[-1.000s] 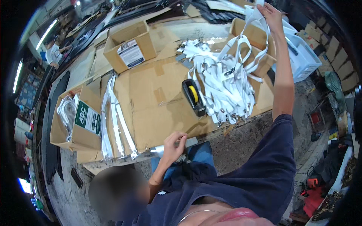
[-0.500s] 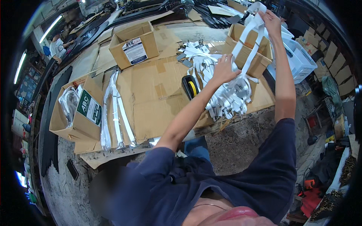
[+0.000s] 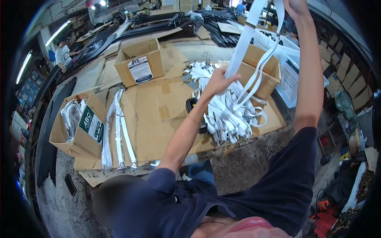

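High at the top right, my right hand [image 3: 295, 7] is closed on the upper part of a white strap [image 3: 241, 47] with metal fittings; the picture's edge cuts off part of its grip. Lower down, my left hand [image 3: 220, 82] has its fingers closed round the same strap, which is stretched between both hands. Thinner loops of it hang to the right. Beneath lies a tangled pile of white straps [image 3: 230, 115] with metal clips. A black and yellow tool [image 3: 191, 104], possibly a tape measure, is partly hidden by my left forearm.
Flattened cardboard [image 3: 152, 115] covers the table. Several clear-wrapped straps [image 3: 119, 135] lie left, beside a carton of wrapped straps [image 3: 85, 131]. Other cartons stand behind [image 3: 139, 65] and right [image 3: 262, 79], near a pale blue crate [image 3: 289, 93]. A phone [image 3: 70, 185] lies front left. Another person [image 3: 62, 54] works far left.
My right hand has risen to the picture's top edge, drawing the strap up. My left hand has shifted left and down and now grips the strap. The view has shifted slightly.
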`<state>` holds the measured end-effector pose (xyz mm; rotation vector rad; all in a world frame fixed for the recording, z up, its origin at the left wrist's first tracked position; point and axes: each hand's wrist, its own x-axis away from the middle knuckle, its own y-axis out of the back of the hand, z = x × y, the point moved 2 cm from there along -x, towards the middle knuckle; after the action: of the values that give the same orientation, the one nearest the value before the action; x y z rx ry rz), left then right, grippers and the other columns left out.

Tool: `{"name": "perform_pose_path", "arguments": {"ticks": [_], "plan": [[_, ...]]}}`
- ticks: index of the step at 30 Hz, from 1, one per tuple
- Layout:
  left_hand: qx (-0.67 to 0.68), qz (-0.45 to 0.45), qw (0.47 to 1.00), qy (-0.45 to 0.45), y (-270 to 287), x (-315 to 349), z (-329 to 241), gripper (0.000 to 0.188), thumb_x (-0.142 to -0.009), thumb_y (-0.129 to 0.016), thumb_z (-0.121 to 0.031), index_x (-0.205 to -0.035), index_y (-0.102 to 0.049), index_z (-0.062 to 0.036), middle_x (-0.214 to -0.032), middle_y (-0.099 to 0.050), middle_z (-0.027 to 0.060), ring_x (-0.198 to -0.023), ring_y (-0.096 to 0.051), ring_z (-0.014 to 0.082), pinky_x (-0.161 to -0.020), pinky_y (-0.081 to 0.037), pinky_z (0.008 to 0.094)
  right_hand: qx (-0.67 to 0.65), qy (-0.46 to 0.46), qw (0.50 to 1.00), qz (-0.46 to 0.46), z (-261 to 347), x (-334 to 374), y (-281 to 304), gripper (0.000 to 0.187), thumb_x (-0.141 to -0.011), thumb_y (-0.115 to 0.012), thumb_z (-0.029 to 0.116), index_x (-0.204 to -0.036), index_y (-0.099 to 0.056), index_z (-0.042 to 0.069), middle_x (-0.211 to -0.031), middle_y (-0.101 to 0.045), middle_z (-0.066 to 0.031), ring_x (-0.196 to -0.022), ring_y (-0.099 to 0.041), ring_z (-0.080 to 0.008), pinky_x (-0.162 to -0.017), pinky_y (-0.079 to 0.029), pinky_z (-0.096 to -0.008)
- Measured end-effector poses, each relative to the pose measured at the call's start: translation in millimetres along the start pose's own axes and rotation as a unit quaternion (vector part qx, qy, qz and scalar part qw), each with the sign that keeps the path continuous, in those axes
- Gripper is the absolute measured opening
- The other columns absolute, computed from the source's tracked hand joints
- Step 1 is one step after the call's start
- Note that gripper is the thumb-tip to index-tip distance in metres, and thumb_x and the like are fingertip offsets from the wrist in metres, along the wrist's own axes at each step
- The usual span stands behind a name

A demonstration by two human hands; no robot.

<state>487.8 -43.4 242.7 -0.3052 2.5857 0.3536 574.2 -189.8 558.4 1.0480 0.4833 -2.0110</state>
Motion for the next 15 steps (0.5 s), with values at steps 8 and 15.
{"name": "perform_pose_path", "arguments": {"ticks": [8, 15], "plan": [[0.132, -0.054, 0.989, -0.048, 10, 110, -32, 0.053, -0.077, -0.076, -0.01, -0.121, -0.05, 0.0032, -0.117, -0.06, 0.0106, -0.108, -0.057, 0.0162, -0.095, -0.045, 0.0318, -0.093, 0.1, 0.99, 0.041, -10, -8, -114, 0.05, -0.091, -0.049, -0.003, -0.137, -0.032, 0.004, -0.115, -0.06, -0.0168, -0.099, -0.061, -0.027, -0.086, -0.054, -0.039], [0.239, -0.136, 0.96, 0.06, 67, 200, -23, 0.033, -0.087, -0.067, -0.011, -0.114, -0.057, 0.0045, -0.091, -0.066, 0.0051, -0.08, -0.061, 0.0092, -0.074, -0.049, 0.0256, -0.174, 0.025, 0.984, -0.002, -81, -13, -165, 0.029, -0.094, -0.051, 0.006, -0.122, -0.047, 0.002, -0.104, -0.063, -0.013, -0.089, -0.064, -0.0213, -0.078, -0.056, -0.0326]]}}
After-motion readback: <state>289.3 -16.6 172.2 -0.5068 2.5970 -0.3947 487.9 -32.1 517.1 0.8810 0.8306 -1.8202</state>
